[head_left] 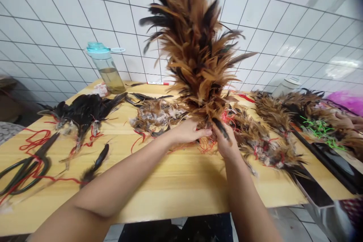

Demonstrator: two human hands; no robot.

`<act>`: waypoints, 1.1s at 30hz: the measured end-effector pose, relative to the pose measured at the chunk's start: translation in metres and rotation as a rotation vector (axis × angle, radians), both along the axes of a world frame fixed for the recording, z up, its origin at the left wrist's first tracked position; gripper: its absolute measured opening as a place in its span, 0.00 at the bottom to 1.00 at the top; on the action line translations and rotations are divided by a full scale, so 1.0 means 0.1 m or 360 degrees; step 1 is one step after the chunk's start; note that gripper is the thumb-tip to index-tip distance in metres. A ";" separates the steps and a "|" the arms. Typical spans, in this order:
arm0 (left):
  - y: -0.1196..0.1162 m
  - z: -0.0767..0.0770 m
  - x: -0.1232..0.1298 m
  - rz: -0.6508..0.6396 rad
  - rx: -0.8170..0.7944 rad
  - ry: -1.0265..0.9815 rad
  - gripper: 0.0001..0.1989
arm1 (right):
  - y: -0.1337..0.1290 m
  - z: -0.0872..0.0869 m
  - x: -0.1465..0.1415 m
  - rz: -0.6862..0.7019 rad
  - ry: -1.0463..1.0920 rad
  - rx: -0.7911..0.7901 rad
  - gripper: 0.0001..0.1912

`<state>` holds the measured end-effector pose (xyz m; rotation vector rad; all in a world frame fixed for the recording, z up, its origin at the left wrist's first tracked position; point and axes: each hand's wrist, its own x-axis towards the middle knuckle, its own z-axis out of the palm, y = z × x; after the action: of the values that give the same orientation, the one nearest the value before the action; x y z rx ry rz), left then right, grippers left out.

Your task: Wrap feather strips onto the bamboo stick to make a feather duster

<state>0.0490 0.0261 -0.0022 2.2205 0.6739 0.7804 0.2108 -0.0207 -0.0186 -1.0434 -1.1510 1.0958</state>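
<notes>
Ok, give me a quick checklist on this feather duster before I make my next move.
1. Both hands on the base: left hand and right hand grip the bottom of the feather duster: ok.
2. Duster upright: ok.
3. Red string at the base: bunched between the hands; tied off, cannot tell.
4. Scissors within reach: far left on the table: not ok.
5. Water bottle standing clear, lid shut: ok.

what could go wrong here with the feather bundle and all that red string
The tall feather bundle is held only at its base by the left hand and right hand, so it might tip or shed. Loose red string under the hands could tangle, and more loops around the scissors.
</notes>
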 end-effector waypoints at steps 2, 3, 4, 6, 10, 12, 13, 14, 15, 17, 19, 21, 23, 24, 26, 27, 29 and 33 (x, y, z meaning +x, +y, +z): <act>0.00 -0.06 0.03 -0.0062 -0.0043 -0.0005 0.15 | -0.01 0.00 -0.04 0.0032 -0.0074 -0.0010 0.22; 0.01 -0.08 0.03 -0.0028 -0.0044 -0.0012 0.12 | 0.00 0.00 -0.04 0.0006 -0.0091 -0.0015 0.22; 0.01 -0.10 0.02 0.0024 -0.0033 -0.0023 0.11 | 0.01 -0.01 -0.03 -0.0045 -0.0091 -0.0017 0.23; 0.00 -0.09 -0.02 0.0156 0.0049 -0.0078 0.14 | 0.05 -0.04 -0.01 -0.0214 -0.0064 -0.0016 0.23; -0.15 0.01 -0.01 0.0263 0.0458 -0.0175 0.18 | 0.09 -0.06 0.04 -0.0535 -0.0302 0.0046 0.21; -0.25 0.04 0.04 0.0210 0.0574 -0.0192 0.19 | 0.08 -0.04 0.03 -0.0683 -0.0615 0.0121 0.18; -0.29 0.06 0.07 0.0179 0.0580 -0.0203 0.19 | 0.08 -0.02 0.02 -0.0756 -0.0759 0.0147 0.17; -0.31 0.07 0.09 0.0149 0.0562 -0.0213 0.19 | 0.07 -0.01 0.01 -0.0823 -0.0871 0.0152 0.16; -0.33 0.08 0.10 0.0123 0.0524 -0.0224 0.19 | 0.06 0.00 0.00 -0.0870 -0.0946 0.0137 0.16; -0.33 0.10 0.11 0.0048 0.0400 -0.0278 0.20 | 0.06 -0.01 -0.01 -0.0898 -0.0996 0.0089 0.14; -0.31 0.11 0.11 -0.0082 0.0167 -0.0394 0.22 | 0.07 -0.04 -0.02 -0.0830 -0.0967 0.0100 0.12; -0.29 0.10 0.12 -0.0185 -0.0229 -0.0651 0.22 | 0.07 -0.09 -0.04 -0.0744 -0.0939 0.0181 0.12; -0.29 0.09 0.14 -0.0182 -0.0693 -0.0994 0.22 | 0.07 -0.11 -0.06 -0.0727 -0.0983 0.0258 0.13; -0.30 0.09 0.16 -0.0145 -0.0895 -0.1155 0.23 | 0.07 -0.12 -0.07 -0.0753 -0.1042 0.0286 0.13; -0.32 0.09 0.20 -0.0051 -0.1161 -0.1393 0.23 | 0.06 -0.12 -0.09 -0.0842 -0.1210 0.0332 0.14; -0.34 0.10 0.21 -0.0004 -0.1243 -0.1471 0.23 | 0.06 -0.11 -0.09 -0.0887 -0.1303 0.0353 0.14; -0.35 0.10 0.25 0.0097 -0.1385 -0.1603 0.22 | 0.04 -0.10 -0.10 -0.0967 -0.1481 0.0390 0.14; -0.36 0.07 0.34 0.0327 -0.1671 -0.1748 0.20 | 0.00 -0.12 -0.12 -0.1094 -0.1870 0.0418 0.12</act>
<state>0.0825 -0.0100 0.0044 0.6116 0.5231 1.1982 0.1991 -0.0210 -0.0304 -1.7420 -1.5530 -0.3185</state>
